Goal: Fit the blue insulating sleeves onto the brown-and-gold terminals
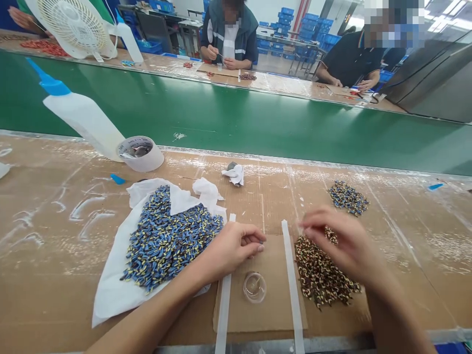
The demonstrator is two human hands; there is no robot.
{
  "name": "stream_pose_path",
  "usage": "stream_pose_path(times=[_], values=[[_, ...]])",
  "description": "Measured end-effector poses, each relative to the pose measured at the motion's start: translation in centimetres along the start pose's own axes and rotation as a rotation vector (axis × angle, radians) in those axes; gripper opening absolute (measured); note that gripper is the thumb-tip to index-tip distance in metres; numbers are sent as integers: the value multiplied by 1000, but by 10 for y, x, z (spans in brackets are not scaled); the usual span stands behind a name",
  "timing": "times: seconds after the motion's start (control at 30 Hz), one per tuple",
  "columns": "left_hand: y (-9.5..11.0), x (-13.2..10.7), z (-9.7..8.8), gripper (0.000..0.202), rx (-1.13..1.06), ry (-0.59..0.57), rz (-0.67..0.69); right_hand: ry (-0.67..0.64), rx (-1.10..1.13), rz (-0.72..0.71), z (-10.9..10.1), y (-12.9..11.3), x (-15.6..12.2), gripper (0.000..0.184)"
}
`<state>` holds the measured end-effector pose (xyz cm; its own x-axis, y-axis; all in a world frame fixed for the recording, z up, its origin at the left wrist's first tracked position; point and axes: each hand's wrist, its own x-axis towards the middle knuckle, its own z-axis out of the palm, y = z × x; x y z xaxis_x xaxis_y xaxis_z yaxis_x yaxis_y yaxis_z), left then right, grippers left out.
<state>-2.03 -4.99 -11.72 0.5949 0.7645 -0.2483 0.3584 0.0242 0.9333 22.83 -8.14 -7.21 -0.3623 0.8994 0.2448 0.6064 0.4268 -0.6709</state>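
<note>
My left hand (pixel 236 246) is closed in a pinch over the cardboard pad, with a tiny blue piece just showing at the fingertips. Below it on the pad stands a small clear cup (pixel 254 287) holding a little clear liquid. To the left, a heap of small blue, yellow and black pieces (pixel 169 241) lies on a white sheet (pixel 110 290). My right hand (pixel 339 238), slightly blurred, hovers over a pile of small dark brown and cream pieces (pixel 320 275). Its thumb and fingers come together; whatever is between them is too small to see.
White strips (pixel 293 290) run along the cardboard pad (pixel 269 317). A smaller mixed pile (pixel 347 197) lies beyond my right hand. A tape roll (pixel 142 155), a blue-tipped bottle (pixel 84 118) and crumpled paper (pixel 235 174) stand further back. Several people work across the green belt (pixel 228 113).
</note>
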Motion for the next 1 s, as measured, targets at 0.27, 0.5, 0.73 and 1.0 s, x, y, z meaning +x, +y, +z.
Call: stream_pose_path(times=[0.27,0.5,0.73,1.0], values=[[-2,1,1,11,-33,22,-6,-161,-191,315,-29,57,-4,16],[-1,-1,1,11,-17,38,-14,-213,-294,285,-5,53,-1,11],[1,-5,1,8,-59,80,4,-178,-358,217,4,61,-8,9],[5,-7,-2,9,-47,135,34,-175,-242,189,-1,61,-4,14]])
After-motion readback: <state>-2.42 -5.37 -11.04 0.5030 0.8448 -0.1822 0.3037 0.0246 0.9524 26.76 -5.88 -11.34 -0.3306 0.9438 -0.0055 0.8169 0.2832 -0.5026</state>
